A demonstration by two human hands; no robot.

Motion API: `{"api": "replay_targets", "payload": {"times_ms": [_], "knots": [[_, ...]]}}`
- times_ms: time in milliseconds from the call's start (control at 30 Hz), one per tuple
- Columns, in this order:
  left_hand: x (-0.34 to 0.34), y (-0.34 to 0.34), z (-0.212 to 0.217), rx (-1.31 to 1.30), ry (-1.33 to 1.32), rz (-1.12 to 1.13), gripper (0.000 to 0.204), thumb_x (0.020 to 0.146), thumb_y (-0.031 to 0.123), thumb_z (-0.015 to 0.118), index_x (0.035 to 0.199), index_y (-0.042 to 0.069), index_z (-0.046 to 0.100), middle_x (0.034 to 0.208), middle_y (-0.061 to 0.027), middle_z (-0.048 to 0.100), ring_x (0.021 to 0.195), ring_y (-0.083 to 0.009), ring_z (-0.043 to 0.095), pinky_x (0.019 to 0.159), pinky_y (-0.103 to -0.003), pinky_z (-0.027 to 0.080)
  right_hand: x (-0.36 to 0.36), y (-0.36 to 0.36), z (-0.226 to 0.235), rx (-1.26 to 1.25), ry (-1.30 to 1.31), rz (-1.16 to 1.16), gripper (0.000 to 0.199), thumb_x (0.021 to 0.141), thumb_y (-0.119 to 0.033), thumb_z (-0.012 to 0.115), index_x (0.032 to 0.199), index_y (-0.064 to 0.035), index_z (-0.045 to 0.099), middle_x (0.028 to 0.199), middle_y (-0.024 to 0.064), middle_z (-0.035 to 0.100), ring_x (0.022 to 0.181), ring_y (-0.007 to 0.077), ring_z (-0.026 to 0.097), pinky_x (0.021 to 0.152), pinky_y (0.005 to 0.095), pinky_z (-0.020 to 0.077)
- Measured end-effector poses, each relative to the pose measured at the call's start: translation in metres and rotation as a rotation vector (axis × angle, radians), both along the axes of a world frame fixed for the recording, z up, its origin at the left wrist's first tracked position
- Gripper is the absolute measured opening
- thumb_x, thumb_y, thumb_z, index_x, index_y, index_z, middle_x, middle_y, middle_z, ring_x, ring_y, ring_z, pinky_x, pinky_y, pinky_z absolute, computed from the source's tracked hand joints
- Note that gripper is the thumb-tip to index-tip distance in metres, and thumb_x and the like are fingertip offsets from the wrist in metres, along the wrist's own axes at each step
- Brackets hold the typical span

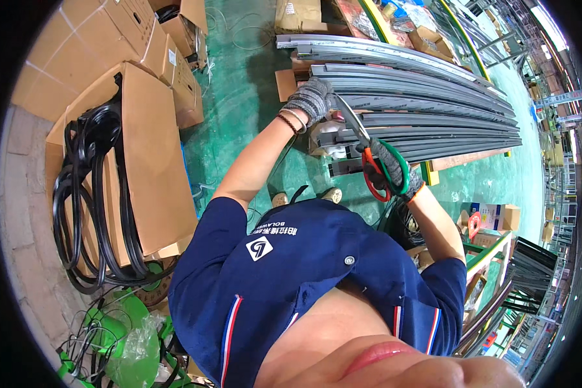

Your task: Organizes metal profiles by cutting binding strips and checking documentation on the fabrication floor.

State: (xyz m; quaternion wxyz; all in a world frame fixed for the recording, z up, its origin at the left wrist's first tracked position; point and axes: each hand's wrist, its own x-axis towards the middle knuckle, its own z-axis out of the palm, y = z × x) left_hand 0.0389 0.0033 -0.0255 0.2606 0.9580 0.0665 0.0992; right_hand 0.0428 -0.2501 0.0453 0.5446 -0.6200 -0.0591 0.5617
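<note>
My right hand (394,169), in a grey knit glove with an orange cuff, grips a pair of large scissors (352,121) by their red and green handles. The metal blades reach up and left, with their tips close to my left hand (310,101). That hand wears a grey striped glove and is closed at the left ends of a stack of long dark grey profiles (407,85). What its fingers hold, if anything, is hidden. A thin dark line hangs below the left wrist, where two bracelets sit.
To the left, an open carton (158,161) holds coiled black rubber strips (97,187); more cartons (87,45) stand behind it. Green bins (126,336) with wires and plastic film lie lower left. On the right is a green-edged rack (491,252). Green floor (236,84) lies between.
</note>
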Motion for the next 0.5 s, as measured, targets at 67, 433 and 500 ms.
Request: {"api": "replay_targets", "payload": {"times_ms": [67,433,500], "knots": [[0.001,0.002,-0.005,0.045,-0.031,-0.011,0.024,0.078,0.023,0.053,0.09,0.004,0.06,0.09,-0.0187,0.059,0.087,-0.0343,0.055,0.079,-0.042,0.045,-0.001,0.003,0.0,-0.016,0.035,-0.028,0.05,0.084,-0.053,0.047,0.11,-0.0108,0.053,0.066,0.0007,0.051,0.045,0.0077,0.042,0.038,0.02,0.0303],[0.011,0.011,-0.033,0.165,-0.254,-0.064,0.016,0.07,0.021,0.057,0.077,0.008,0.064,0.077,-0.0146,0.063,0.077,-0.0301,0.06,0.067,-0.042,0.046,-0.001,0.014,-0.011,-0.021,-0.41,0.135,0.045,0.087,-0.05,0.045,0.103,-0.0084,0.053,0.074,-0.0014,0.053,0.059,0.0062,0.049,0.049,0.0204,0.0405],[0.006,0.003,-0.014,0.133,-0.159,-0.17,0.018,0.082,0.019,0.05,0.086,0.005,0.06,0.087,-0.017,0.059,0.085,-0.035,0.054,0.078,-0.044,0.043,-0.004,0.009,-0.005,-0.098,-0.302,0.09,0.049,0.086,-0.055,0.042,0.098,-0.0094,0.054,0.073,-0.0017,0.052,0.062,0.006,0.047,0.052,0.0207,0.0406]]}}
